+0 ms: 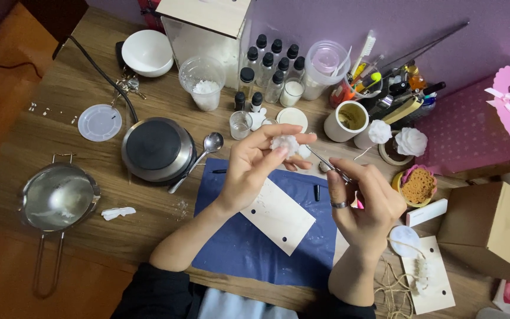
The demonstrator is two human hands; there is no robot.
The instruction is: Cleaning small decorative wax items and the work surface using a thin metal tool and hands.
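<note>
My left hand (261,159) holds a small white flower-shaped wax piece (284,143) between its fingertips, raised above a blue mat (237,248). In my right hand (364,201), which wears a ring, is a thin metal tool (327,162) whose tip points at the wax flower. A white rectangular card with holes (278,215) lies on the mat under my hands.
A round hot plate (157,149) with a spoon (205,153), a metal pouring pot (57,198), a white bowl (147,52), small bottles (273,65), cups, white wax flowers (411,142), a pink bag (479,127), a cardboard box (494,230) and twine (394,283) crowd the wooden table.
</note>
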